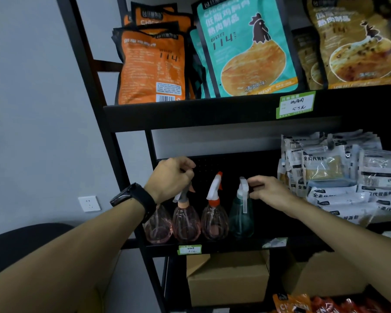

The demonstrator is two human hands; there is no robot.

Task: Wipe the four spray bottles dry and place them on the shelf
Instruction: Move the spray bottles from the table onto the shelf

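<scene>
Leftmost pink bottle head behind left hand

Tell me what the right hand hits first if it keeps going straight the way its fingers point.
The right hand points leftward, its fingers already at the white trigger head of the teal spray bottle. Beyond that, probably the neighbouring pink spray bottle, though depth is unclear.

We read "114" on the orange pouch and teal pouch, both above our hands; "5.5元" handwritten on the green shelf tag above our right hand.
</scene>
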